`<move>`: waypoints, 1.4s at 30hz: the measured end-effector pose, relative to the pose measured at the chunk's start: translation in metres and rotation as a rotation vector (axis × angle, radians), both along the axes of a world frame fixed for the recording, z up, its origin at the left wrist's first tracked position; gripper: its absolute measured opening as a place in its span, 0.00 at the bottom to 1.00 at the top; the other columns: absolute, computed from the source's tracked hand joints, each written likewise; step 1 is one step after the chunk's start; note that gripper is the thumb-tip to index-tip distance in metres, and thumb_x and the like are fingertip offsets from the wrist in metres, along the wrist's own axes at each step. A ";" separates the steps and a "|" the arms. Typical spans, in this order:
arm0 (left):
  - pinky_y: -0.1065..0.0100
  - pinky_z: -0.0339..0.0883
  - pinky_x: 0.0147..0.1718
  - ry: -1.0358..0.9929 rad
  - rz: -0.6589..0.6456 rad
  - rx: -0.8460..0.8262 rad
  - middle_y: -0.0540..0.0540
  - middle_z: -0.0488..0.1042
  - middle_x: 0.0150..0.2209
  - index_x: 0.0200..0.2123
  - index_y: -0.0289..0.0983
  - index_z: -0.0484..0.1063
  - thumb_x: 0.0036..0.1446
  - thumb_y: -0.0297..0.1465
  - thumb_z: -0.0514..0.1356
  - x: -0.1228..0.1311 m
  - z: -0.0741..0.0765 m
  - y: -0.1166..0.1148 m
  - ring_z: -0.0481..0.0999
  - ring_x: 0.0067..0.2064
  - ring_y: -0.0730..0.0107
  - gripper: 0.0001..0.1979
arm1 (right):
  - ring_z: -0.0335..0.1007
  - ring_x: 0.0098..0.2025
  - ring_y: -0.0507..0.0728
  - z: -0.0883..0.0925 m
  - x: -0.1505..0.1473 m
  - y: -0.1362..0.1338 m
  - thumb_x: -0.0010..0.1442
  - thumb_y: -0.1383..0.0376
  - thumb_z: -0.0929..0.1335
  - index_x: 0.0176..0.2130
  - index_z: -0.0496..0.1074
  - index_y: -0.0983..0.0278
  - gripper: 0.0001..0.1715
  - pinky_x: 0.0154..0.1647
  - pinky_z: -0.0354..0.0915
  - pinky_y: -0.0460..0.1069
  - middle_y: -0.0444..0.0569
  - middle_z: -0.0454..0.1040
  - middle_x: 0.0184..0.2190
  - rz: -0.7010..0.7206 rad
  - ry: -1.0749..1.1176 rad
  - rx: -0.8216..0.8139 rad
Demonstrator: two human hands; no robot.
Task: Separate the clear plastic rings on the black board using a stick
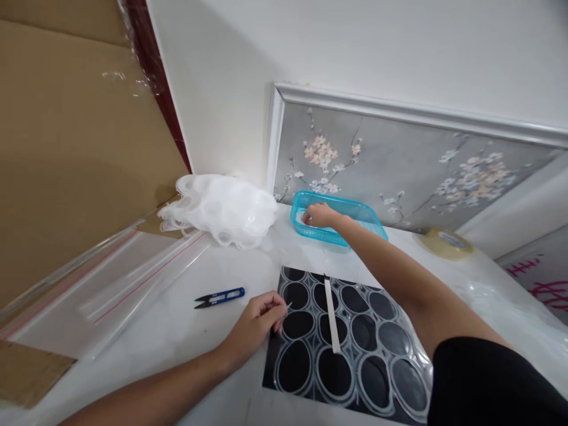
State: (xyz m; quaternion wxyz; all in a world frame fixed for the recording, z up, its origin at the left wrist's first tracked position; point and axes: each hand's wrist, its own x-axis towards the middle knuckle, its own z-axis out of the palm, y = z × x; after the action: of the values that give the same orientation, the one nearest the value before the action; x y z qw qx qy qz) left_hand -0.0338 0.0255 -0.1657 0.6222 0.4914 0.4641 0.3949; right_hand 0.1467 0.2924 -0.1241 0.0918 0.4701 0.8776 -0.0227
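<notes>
My left hand [264,316] rests at the left edge of a black sheet [271,378], its fingers pinched together. A tiny pale tip shows beside the fingertips; I cannot make out what it belongs to. On the black sheet lies clear plastic with rows of oval outlines [313,355]. A slim white stick [332,316] with a dark tip lies across it. My right hand [319,215] reaches into a blue plastic basket [337,238], fingers bent down and closed over whitish pieces at its left end. What they grip, if anything, is hidden. Blue thread snips [219,297] lie left of my left hand.
A heap of white translucent cut-out plastic [226,210] sits at the back left. Clear bags with red seal lines [146,278] lie beside a large cardboard box [75,130]. A roll of clear tape [447,242] lies right of the basket, near a floral wall panel [412,160].
</notes>
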 end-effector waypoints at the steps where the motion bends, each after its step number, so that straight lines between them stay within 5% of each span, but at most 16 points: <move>1: 0.71 0.57 0.27 0.002 0.000 -0.001 0.54 0.62 0.18 0.25 0.35 0.65 0.52 0.37 0.57 0.000 0.000 0.000 0.63 0.24 0.74 0.12 | 0.69 0.49 0.62 0.000 -0.001 0.000 0.53 0.71 0.66 0.36 0.79 0.59 0.14 0.59 0.51 0.60 0.49 0.79 0.41 0.005 -0.015 -0.016; 5: 0.71 0.57 0.28 0.008 -0.015 -0.008 0.54 0.62 0.18 0.25 0.35 0.65 0.53 0.38 0.57 0.001 0.000 0.000 0.63 0.24 0.74 0.12 | 0.67 0.52 0.64 0.002 -0.004 0.004 0.52 0.71 0.66 0.38 0.79 0.57 0.16 0.62 0.46 0.65 0.48 0.78 0.42 -0.004 -0.044 -0.052; 11: 0.71 0.56 0.28 0.013 -0.012 0.001 0.54 0.61 0.18 0.24 0.36 0.64 0.52 0.38 0.58 0.001 0.000 0.000 0.63 0.24 0.74 0.12 | 0.68 0.52 0.64 0.011 -0.007 0.006 0.50 0.68 0.69 0.39 0.79 0.58 0.15 0.60 0.52 0.61 0.49 0.79 0.42 -0.019 -0.040 -0.039; 19: 0.71 0.57 0.28 0.011 -0.014 0.003 0.54 0.62 0.18 0.25 0.35 0.65 0.53 0.37 0.58 0.001 0.000 0.000 0.64 0.24 0.74 0.12 | 0.73 0.46 0.58 0.008 0.001 0.002 0.53 0.73 0.65 0.40 0.79 0.65 0.16 0.46 0.63 0.46 0.50 0.80 0.41 0.090 0.007 -0.011; 26: 0.71 0.57 0.28 0.030 -0.013 0.004 0.55 0.62 0.18 0.25 0.35 0.65 0.53 0.38 0.58 0.001 -0.001 0.001 0.63 0.24 0.74 0.12 | 0.74 0.41 0.60 -0.003 -0.004 0.006 0.52 0.74 0.64 0.35 0.79 0.65 0.15 0.39 0.63 0.47 0.53 0.80 0.37 0.104 -0.050 0.001; 31: 0.71 0.57 0.28 0.026 -0.021 0.015 0.54 0.62 0.18 0.25 0.35 0.65 0.53 0.38 0.58 0.000 0.000 0.002 0.64 0.24 0.74 0.12 | 0.72 0.47 0.63 -0.001 -0.005 0.002 0.55 0.70 0.64 0.41 0.77 0.62 0.16 0.46 0.62 0.52 0.55 0.78 0.42 0.057 -0.061 0.058; 36: 0.71 0.56 0.28 0.023 -0.021 0.004 0.54 0.62 0.18 0.24 0.35 0.65 0.53 0.37 0.58 0.001 0.000 0.001 0.63 0.24 0.74 0.12 | 0.74 0.43 0.60 0.002 -0.007 -0.001 0.54 0.73 0.64 0.39 0.78 0.64 0.16 0.40 0.64 0.48 0.54 0.79 0.39 0.026 -0.048 0.032; 42: 0.72 0.55 0.26 0.027 -0.027 0.031 0.54 0.63 0.18 0.25 0.35 0.66 0.53 0.36 0.57 0.000 0.001 -0.001 0.63 0.23 0.75 0.10 | 0.72 0.48 0.63 0.029 -0.007 -0.024 0.56 0.73 0.62 0.44 0.77 0.66 0.19 0.49 0.62 0.52 0.56 0.78 0.44 -0.085 0.081 0.206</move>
State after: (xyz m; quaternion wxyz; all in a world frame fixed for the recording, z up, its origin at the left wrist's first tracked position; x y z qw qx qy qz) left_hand -0.0338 0.0246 -0.1652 0.6136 0.5123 0.4597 0.3871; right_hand 0.1393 0.2684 -0.0949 0.0063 0.5126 0.8574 0.0445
